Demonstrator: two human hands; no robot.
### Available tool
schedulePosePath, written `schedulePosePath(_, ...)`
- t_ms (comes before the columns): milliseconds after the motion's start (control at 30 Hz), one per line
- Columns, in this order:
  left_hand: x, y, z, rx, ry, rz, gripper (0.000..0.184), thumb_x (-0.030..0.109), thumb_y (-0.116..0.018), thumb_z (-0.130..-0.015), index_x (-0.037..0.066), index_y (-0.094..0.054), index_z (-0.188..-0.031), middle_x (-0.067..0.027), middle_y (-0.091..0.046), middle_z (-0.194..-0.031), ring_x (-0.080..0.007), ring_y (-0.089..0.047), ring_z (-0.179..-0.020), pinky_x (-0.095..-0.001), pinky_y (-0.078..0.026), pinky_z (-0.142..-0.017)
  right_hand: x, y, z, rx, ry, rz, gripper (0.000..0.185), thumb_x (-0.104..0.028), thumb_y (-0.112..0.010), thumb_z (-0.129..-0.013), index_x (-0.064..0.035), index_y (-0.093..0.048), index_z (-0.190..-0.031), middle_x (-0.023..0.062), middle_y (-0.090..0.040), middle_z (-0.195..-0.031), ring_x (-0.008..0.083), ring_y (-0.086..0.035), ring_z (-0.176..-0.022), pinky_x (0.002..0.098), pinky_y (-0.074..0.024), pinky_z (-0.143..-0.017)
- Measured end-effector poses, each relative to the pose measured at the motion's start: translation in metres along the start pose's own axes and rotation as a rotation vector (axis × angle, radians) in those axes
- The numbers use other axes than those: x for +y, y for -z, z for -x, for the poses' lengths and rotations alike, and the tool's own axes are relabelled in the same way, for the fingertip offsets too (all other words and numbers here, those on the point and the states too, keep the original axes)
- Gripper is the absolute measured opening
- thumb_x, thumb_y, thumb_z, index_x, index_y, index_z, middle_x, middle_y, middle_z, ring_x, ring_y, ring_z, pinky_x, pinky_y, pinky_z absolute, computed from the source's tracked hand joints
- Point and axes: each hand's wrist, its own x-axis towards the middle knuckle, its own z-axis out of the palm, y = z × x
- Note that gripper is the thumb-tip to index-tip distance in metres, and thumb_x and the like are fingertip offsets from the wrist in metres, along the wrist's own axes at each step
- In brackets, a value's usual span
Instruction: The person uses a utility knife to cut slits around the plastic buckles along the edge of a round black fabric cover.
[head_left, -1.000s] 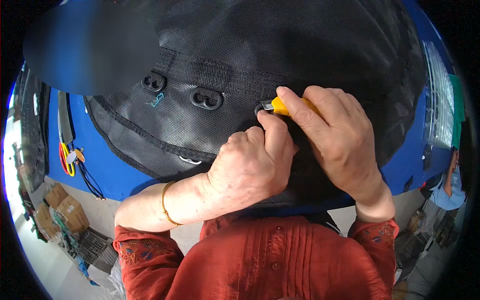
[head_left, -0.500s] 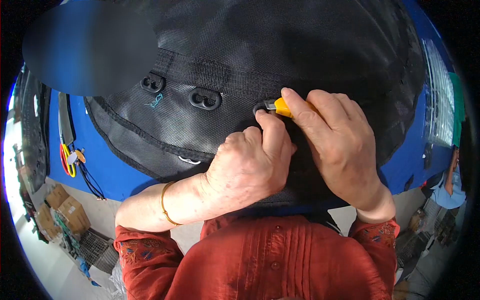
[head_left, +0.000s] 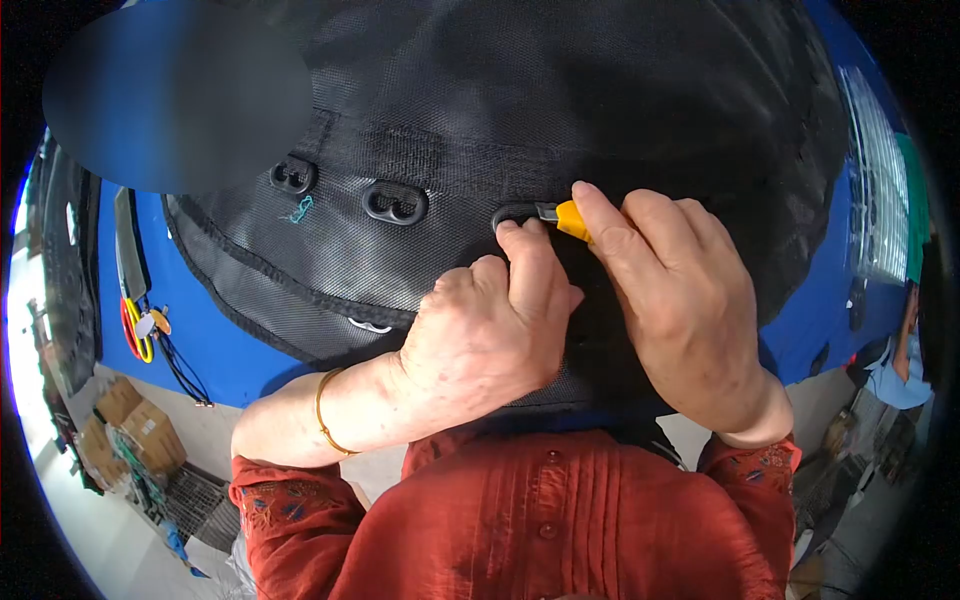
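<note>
My right hand [head_left: 685, 290] grips a yellow utility knife [head_left: 572, 220], its short blade pointing left. The blade tip meets a black oval plastic ring [head_left: 505, 212] on the black mesh fabric [head_left: 600, 90]. Curled closed, my left hand [head_left: 490, 330] presses its fingertips on the lower edge of that ring, partly covering it. Further left on the same fabric sit a black two-hole plastic fitting [head_left: 396, 203] and a smaller similar fitting [head_left: 293, 175]. A tangle of teal thread [head_left: 298, 209] lies below the smaller one.
Scissors with red and yellow handles [head_left: 136, 325] lie at the left on the blue table [head_left: 215, 345]. Clear plastic packs [head_left: 875, 180] are stacked at the right edge. Cardboard boxes [head_left: 140, 425] stand on the floor, lower left. Another person's arm [head_left: 906, 345] shows at far right.
The fabric with its fittings has shifted slightly left. My left fingertips moved left with the ring, and the knife blade still meets it.
</note>
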Motion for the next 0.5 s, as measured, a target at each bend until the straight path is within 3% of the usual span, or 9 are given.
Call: schedulePosePath(500, 0.0024, -0.0003, 0.0014, -0.03, 0.027, 0.004, 0.057, 0.037, -0.072, -0.1, -0.012, -0.069, -0.129, -0.0227, -0.069, -0.117, -0.0166, -0.064, -0.07, -0.0292, -0.054, -0.054, -0.0002, 0.0045, 0.0042, -0.021, -0.027, 0.027, 0.044, 0.0, -0.074, -0.092, -0.0023, -0.073, -0.135, 0.0102, -0.063, -0.107, 0.0279, -0.063, -0.09, 0.0396, -0.0546, -0.08)
